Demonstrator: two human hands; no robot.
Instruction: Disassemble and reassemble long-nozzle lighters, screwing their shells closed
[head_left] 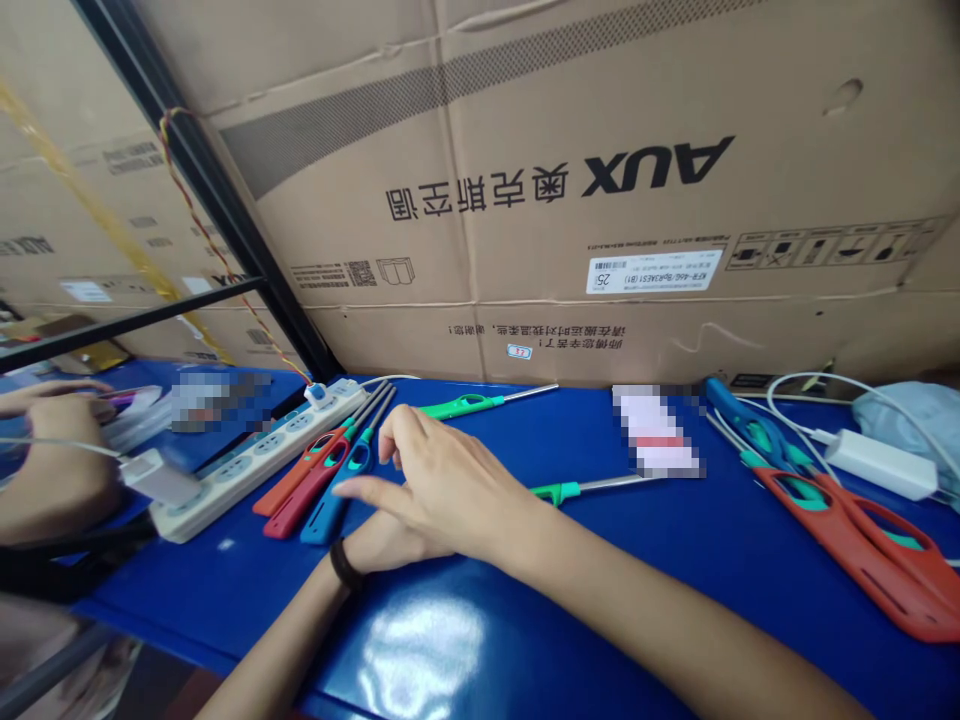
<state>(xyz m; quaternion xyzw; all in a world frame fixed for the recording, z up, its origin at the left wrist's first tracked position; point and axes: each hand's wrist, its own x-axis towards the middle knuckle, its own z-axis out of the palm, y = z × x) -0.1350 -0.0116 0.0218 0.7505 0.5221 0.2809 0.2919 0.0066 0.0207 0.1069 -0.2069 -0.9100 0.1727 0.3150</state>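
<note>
Hovering hands [442, 490] — 3 lighters [307, 490], open tabletop [615, 600]

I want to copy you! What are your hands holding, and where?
Nothing: the right hand hovers, fingers by the long blue plastic lighter; the left hand lies empty below.

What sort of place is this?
Probably a workshop or storeroom workbench, though that's a judgement: long utility lighters lie on a blue bench, a power strip sits beside them, and large AUX cartons are stacked behind.

Utility lighters [304, 490] right of power strip [255, 465], cardboard carton [480, 120] behind
</note>
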